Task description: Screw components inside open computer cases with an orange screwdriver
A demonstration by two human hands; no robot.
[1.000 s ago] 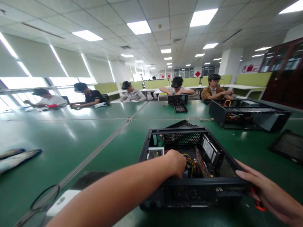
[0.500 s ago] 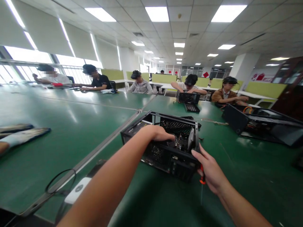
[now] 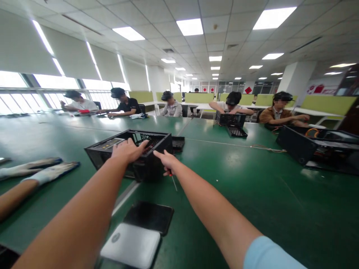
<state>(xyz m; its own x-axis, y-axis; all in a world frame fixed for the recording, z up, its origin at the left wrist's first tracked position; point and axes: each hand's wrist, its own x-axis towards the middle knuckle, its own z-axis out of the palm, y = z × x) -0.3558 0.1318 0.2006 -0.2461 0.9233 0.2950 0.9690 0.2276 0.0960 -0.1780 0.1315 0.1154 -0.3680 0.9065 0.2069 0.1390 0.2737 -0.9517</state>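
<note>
A black computer case (image 3: 153, 164) lies open-topped on the green table, left of centre, with a silver-grey power supply (image 3: 110, 143) in its left part. My left hand (image 3: 129, 150) grips the near top rim, its thumb pointing right and some fingertips hidden inside. At the right front corner, my right hand (image 3: 167, 161) presses thumb and fingers against the case. It also holds a screwdriver (image 3: 174, 183) with an orange-red handle, mostly hidden in the palm, the thin shaft pointing down.
Near me lie a white device (image 3: 131, 243) and a dark flat phone-like slab (image 3: 150, 216). A co-worker's gloved hands (image 3: 50, 172) rest at left. Another black case (image 3: 322, 149) lies at right; a smaller one (image 3: 231, 120) stands before a person opposite. Several people sit across the table.
The case has slid away from me and to the left across the table, turning somewhat, with both hands on it. The white device and dark slab have come into fuller view.
</note>
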